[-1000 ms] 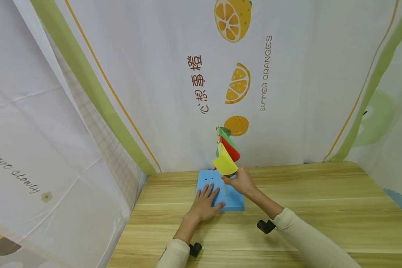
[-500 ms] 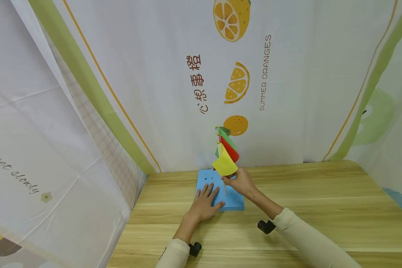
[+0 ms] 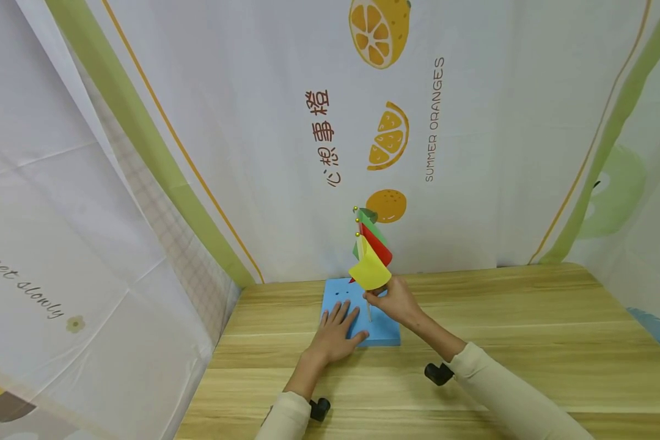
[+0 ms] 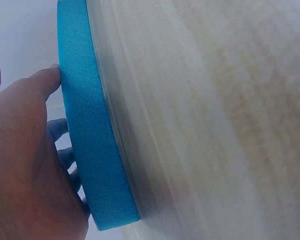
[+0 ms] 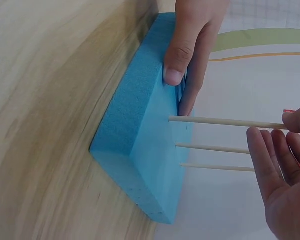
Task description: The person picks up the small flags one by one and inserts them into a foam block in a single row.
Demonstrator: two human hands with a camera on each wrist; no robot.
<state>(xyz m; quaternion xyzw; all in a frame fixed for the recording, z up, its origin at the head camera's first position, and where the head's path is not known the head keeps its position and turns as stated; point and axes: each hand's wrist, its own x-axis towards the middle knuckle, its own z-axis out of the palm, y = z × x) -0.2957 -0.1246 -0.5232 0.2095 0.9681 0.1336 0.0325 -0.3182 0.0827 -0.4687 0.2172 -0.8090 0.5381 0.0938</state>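
A blue foam block (image 3: 385, 333) lies on the table, with several thin wooden sticks standing in it. My left hand (image 3: 332, 339) rests on its top, fingers spread. My right hand (image 3: 398, 302) pinches the front stick (image 5: 225, 122), which carries a yellow flag (image 3: 371, 272), between thumb and fingers. That stick's lower end meets the foam. Behind it stand a red flag (image 3: 378, 245) and a green flag (image 3: 373, 227), each topped by a small gold ball. Their two sticks show behind the gripped one in the right wrist view. The yellow flag partly covers my right fingertips in the head view.
Small dark holes (image 3: 337, 294) mark the block's far left part. The wooden table (image 3: 500, 342) extends to both sides and ends at a white printed curtain (image 3: 462, 232) behind the block. Black camera mounts (image 3: 439, 373) stick out below the wrists.
The yellow flag has sunk very slightly against the red and green ones, its stick still pinched in my right hand. My left hand stays in place on the block.
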